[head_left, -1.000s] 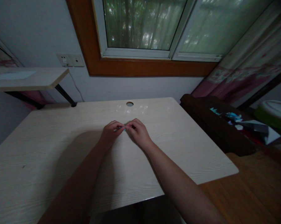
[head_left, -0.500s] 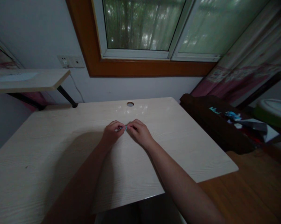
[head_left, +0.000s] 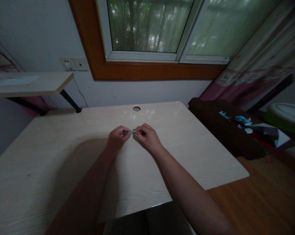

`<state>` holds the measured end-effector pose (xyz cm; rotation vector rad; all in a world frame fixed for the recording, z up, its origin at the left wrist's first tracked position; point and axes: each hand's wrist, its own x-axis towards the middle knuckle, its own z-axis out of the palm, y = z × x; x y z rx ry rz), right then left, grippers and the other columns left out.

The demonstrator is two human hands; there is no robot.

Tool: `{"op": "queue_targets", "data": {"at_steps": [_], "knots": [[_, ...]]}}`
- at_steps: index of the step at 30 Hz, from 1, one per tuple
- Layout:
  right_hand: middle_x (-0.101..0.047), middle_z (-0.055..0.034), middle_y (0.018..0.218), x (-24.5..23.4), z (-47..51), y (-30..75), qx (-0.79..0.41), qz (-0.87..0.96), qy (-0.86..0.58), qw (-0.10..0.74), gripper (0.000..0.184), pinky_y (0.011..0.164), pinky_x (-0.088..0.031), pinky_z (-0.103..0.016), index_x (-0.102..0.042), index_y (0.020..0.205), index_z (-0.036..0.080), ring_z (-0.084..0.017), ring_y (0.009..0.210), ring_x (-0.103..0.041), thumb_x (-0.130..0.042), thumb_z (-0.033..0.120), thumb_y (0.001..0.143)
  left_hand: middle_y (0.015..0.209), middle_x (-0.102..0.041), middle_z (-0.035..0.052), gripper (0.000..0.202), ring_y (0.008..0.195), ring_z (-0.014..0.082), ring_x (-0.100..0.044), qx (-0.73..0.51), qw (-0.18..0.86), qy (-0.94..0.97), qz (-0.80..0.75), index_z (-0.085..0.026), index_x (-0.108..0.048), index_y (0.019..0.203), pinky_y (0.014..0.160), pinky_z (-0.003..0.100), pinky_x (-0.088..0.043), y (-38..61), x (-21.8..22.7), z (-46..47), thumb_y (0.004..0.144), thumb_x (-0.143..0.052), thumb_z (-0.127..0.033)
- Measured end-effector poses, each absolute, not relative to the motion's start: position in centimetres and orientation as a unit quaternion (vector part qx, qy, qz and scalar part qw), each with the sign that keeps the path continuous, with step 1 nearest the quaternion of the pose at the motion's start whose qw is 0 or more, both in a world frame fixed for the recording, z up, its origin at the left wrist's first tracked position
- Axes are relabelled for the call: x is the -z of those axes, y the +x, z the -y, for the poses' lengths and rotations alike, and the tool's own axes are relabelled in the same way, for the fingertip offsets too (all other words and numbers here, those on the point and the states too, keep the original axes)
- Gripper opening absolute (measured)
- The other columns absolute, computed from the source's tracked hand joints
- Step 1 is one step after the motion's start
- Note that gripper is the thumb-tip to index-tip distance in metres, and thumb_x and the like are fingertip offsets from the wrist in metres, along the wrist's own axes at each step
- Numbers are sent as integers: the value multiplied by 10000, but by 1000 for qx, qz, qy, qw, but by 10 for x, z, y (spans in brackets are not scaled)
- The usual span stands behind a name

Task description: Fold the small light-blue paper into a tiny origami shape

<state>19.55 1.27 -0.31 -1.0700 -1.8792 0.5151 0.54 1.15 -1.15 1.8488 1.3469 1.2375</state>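
Note:
Between my fingertips, over the middle of the pale wooden desk (head_left: 191,143), is a small, thin teal strip (head_left: 133,131); its exact kind is too small to make out. My left hand (head_left: 117,137) pinches its left end between thumb and forefinger, the other fingers curled. From the other side my right hand (head_left: 148,137) pinches the right end with thumb and fingertips. A short stretch of the strip shows in the gap between the hands. Both wrists are low over the desk top.
A raised shelf (head_left: 32,86) on black legs stands at the desk's back left. Behind the hands is a round cable hole (head_left: 136,109). On the right, a dark brown piece of furniture (head_left: 211,122) holds teal scraps (head_left: 242,120) and a green container with a pale lid (head_left: 284,117).
The fingertips have moved slightly apart, the right hand shifting a little right and up. More of the teal strip now shows between them.

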Motion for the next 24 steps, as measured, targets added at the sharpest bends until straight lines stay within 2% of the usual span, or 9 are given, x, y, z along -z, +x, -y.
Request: {"op": "queue_targets", "data": {"at_steps": [5,11,15,24], "knots": [[-602,-26,807,5,-18,201,-203,714,-469,478,77,654,-439,-279,-691,817,189,-157,720,-564,-629,148,796,769,-683,11,129,704,143,-635,-499,328,609,-521,-186,-676,808,683,250,-506,2,11,-16,768,-660,-308],[-626,-43,840,5,-16,198,-222,706,-459,492,141,688,-448,-289,-711,880,196,-165,759,-581,-590,264,902,753,-688,12,154,694,145,-642,-499,377,591,-509,-177,-668,815,665,251,-502,4,8,-14,748,-677,-316],[-652,-45,881,5,-12,195,-245,723,-435,477,189,732,-456,-288,-718,955,213,-162,799,-594,-560,316,942,741,-681,11,138,691,145,-636,-478,380,622,-490,-183,-676,806,665,251,-505,5,11,-14,747,-672,-308],[-635,-27,818,9,-13,195,-257,751,-412,447,188,737,-445,-284,-708,901,216,-163,801,-592,-566,332,944,751,-688,16,137,717,153,-643,-467,374,642,-479,-191,-693,808,690,259,-516,2,21,-20,748,-667,-312]]}}
